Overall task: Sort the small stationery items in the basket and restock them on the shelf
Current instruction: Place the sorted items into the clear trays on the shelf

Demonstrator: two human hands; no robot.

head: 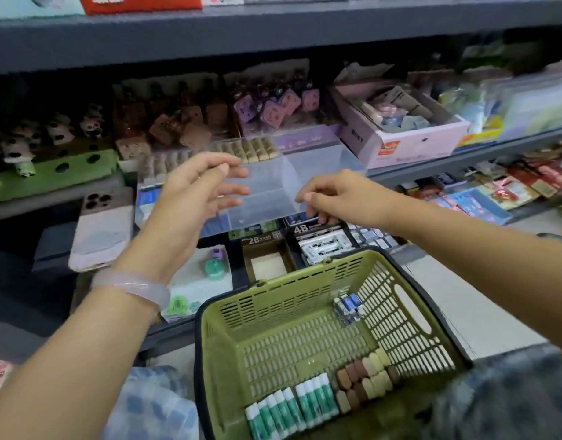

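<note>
Both hands, left (191, 188) and right (333, 198), fingers loosely spread, empty, flank clear plastic bin (273, 182) at 12 o'clock of green basket (305, 281), apparently to steady it.

A: How are the arms sitting here?

B: Both bare forearms reach forward and up from the bottom corners. The left hand (194, 188) is raised with the palm turned inward, fingers spread and only loosely bent, thumb on top. There's a pale bangle (132, 289) on that wrist.

A: And the other one?

B: The right hand (333, 195) is palm down, wrist a bit bent, fingers curled downward with the tips pointing left. Can't really tell if it's pinching anything.
</note>
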